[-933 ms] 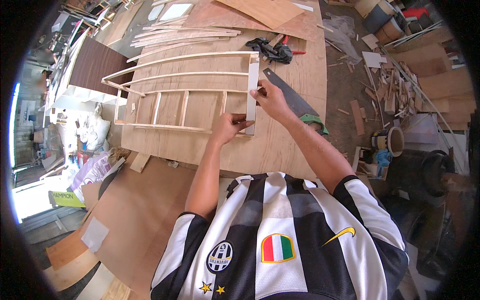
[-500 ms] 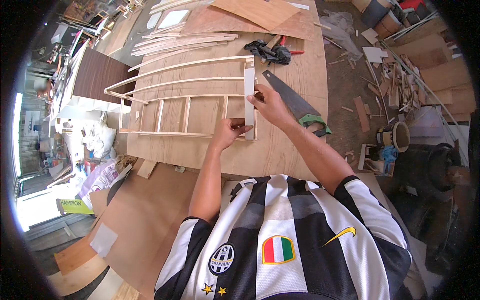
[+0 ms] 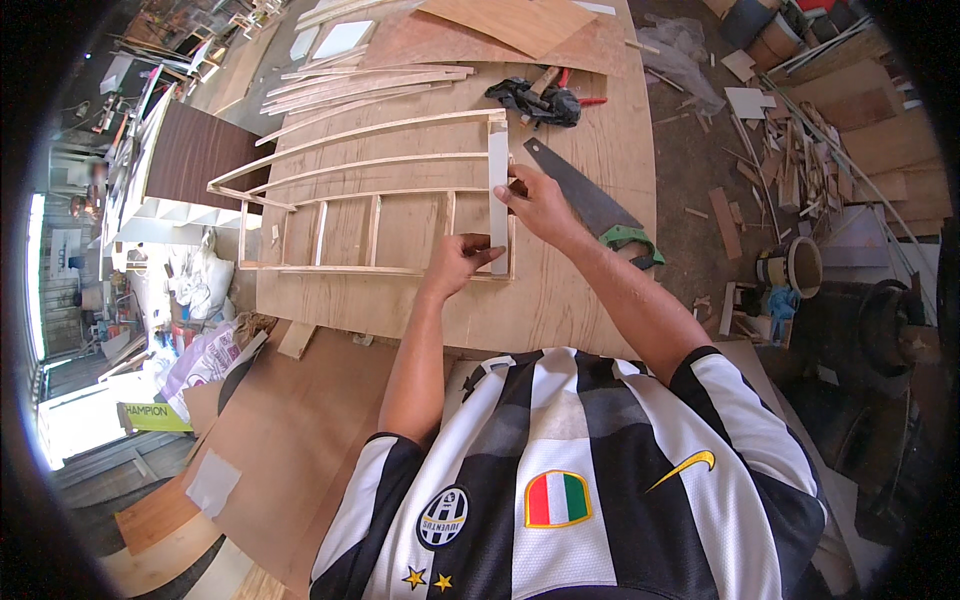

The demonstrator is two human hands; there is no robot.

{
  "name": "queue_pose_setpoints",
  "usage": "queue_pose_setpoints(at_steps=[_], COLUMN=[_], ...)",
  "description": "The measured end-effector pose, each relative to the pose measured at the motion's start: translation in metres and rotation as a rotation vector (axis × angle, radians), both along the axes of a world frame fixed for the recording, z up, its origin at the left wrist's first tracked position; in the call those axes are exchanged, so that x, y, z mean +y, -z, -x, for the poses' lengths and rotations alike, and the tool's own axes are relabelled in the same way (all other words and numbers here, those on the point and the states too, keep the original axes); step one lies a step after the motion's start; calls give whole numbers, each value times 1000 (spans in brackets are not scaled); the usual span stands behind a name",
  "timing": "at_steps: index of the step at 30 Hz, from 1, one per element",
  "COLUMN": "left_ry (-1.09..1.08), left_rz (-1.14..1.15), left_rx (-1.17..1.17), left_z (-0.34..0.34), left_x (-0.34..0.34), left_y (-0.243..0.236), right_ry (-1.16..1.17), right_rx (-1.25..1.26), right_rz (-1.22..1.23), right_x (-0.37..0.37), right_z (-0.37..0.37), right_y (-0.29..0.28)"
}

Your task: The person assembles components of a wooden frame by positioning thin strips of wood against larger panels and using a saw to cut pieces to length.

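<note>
My left hand is closed on the lower part of a narrow white strip at the right end of a slatted, pale wooden frame with curved long rails. My right hand grips the same strip higher up, thumb on its face and fingers partly hidden. The frame lies on a large plywood worktop. Just right of my right hand lies a hand saw with a green handle. Beyond the frame's upper right corner are a crumpled black bundle and red-handled tools.
Thin wooden strips and plywood sheets lie on the worktop's far part. A dark brown cabinet stands at left. Offcuts, a bucket and plastic sheeting litter the floor at right.
Both hands and the white strip sit a little further left than 0.9 seconds ago, still gripping. The whole view has shifted slightly. Little differs from half a second ago.
</note>
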State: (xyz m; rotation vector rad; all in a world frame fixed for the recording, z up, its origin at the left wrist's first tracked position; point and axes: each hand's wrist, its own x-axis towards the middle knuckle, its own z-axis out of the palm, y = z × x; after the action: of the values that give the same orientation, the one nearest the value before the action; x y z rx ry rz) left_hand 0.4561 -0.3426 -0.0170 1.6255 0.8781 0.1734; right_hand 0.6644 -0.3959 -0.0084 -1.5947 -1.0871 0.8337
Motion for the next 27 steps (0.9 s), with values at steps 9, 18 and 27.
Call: queue_pose_setpoints(at_steps=[9, 18, 27], left_ry=[20, 10, 27], left_rz=[-23, 40, -21], left_rx=[69, 47, 78], left_z=[-3, -2, 0], left_x=[2, 4, 0], left_y=[-6, 1, -1], right_ry=[-19, -46, 46], right_rx=[-12, 173, 0], right_rz=[21, 45, -64], right_x=[-1, -1, 11], right_z=[-3, -10, -33], right_y=[-10, -1, -9])
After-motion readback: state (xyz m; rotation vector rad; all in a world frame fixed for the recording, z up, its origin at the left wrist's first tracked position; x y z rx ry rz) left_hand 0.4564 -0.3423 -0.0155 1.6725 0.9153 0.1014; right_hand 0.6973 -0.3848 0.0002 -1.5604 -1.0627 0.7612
